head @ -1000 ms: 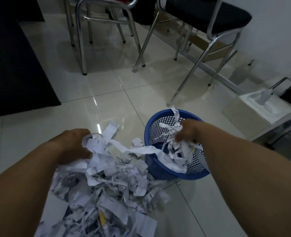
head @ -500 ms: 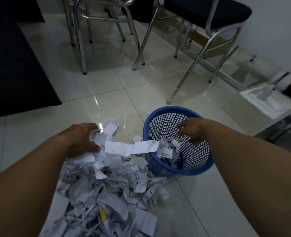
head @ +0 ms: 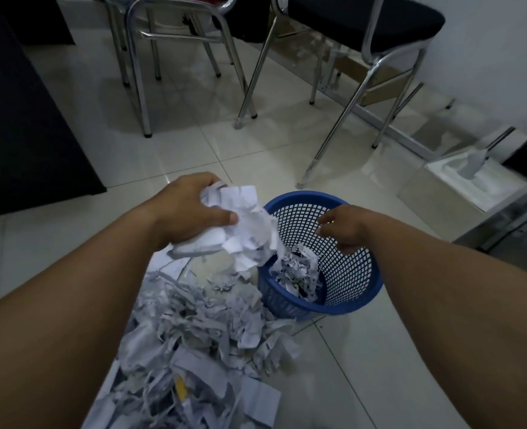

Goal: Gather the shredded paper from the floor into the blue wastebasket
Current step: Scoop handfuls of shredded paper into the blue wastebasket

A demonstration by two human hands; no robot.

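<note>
A blue mesh wastebasket stands on the tiled floor and holds some shredded paper at its bottom. My left hand grips a bunch of white paper strips lifted beside the basket's left rim, with strips trailing over the rim. My right hand hovers over the basket's opening, its fingers loose, holding nothing. A large pile of shredded paper lies on the floor to the left of the basket and toward me.
Two chrome-legged chairs stand behind the basket. A dark mat covers the floor at the left. A white box and a metal frame sit at the right by the wall.
My left hand has lifted a bunch of paper off the pile and carried it right toward the basket. My right hand let its paper fall into the basket and now hangs loose.
</note>
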